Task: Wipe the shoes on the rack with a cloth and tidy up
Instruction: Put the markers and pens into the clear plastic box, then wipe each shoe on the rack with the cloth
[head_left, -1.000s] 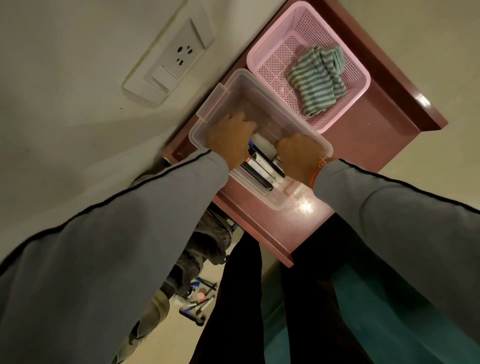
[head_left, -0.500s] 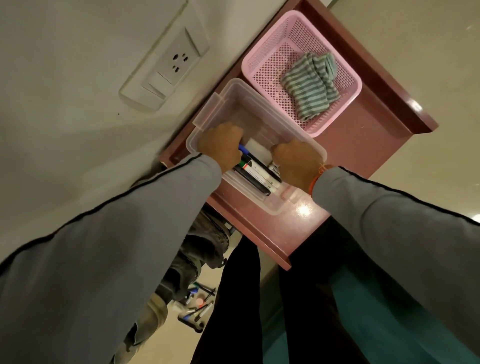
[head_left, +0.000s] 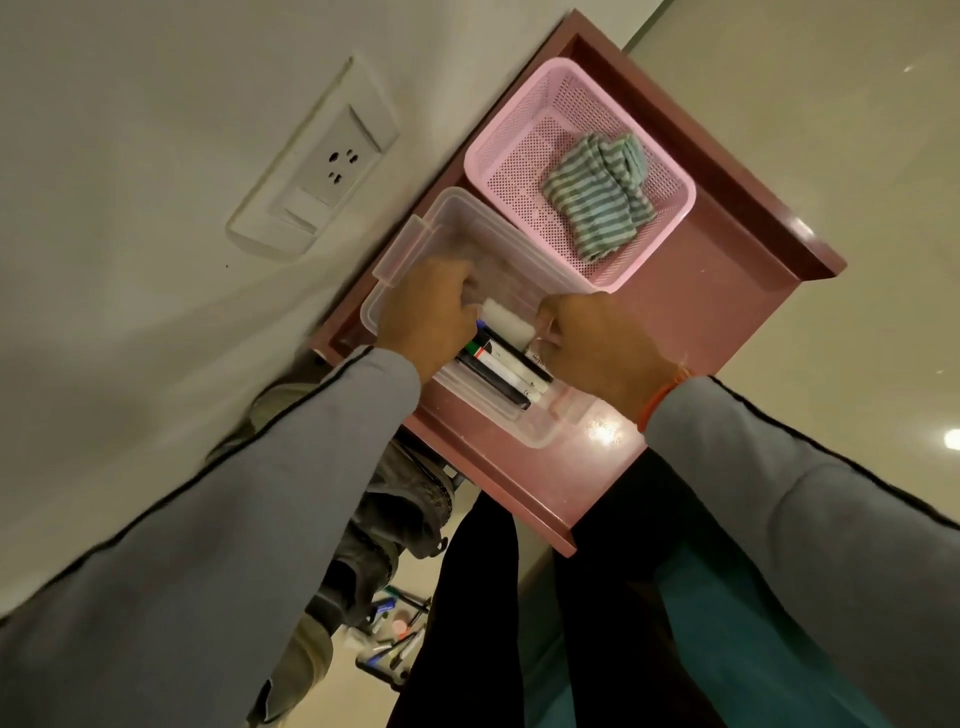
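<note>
Both hands are down inside the clear plastic box (head_left: 524, 291) on top of the rack (head_left: 727, 291). Left hand (head_left: 431, 312) has its fingers curled down over the near-wall end of the markers (head_left: 506, 369), knuckles up; looks like it grips them, though the fingertips are hidden under the hand. Right hand (head_left: 597, 348) is likewise curled, w/ fingertips at the other end of the bundle next to a white block (head_left: 506, 325) (an eraser, maybe; too blurred to tell), and whether it pinches a marker or only presses on it I cannot tell. Grey sleeves cover both arms, an orange thread (head_left: 662, 397) at the right wrist. Just beyond the box, touching or nearly so, stands the pink mesh basket (head_left: 675, 208), and the striped cloth (head_left: 597, 197) lies crumpled in it, untouched, well within reach. The cloth should handle soft, light and limp: no stiff edge, so take a bunched handful from the middle rather than a corner, else it trails and may snag the mesh. Markers are smooth, round and roll easily, so best held as a bundle from both ends. The box looks thin and light and could slide on the glossy rack top if pushed. Shoes (head_left: 395, 519) sit on a lower level beneath the left forearm, partly hidden. A wall socket plate (head_left: 317, 161) is at upper left, and more pens lie on the floor (head_left: 395, 639) below.
</note>
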